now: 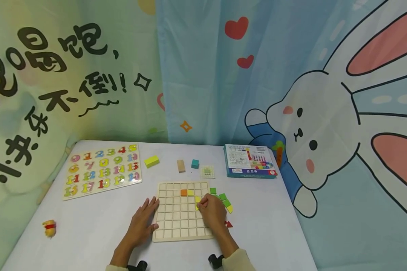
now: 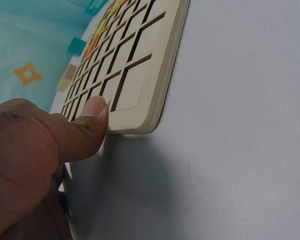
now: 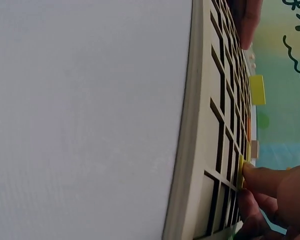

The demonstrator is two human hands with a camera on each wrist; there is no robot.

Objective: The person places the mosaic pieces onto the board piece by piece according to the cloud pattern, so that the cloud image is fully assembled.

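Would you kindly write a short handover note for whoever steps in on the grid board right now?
Left hand: open, flat against the wooden grid board's left edge, steadying it.
Right hand: pinching a yellow tile at a cell on the board's right side.
Done: orange tile and two yellow tiles seated in the upper rows.
Left: most cells empty; loose green tiles and a red piece wait to the board's right.

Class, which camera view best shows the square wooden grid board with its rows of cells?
The head view: the square wooden grid board shows whole from above, with orange and yellow tiles seated. The left wrist view gives only a near corner edge-on beside the thumb. The right wrist view shows one edge at a steep slant.
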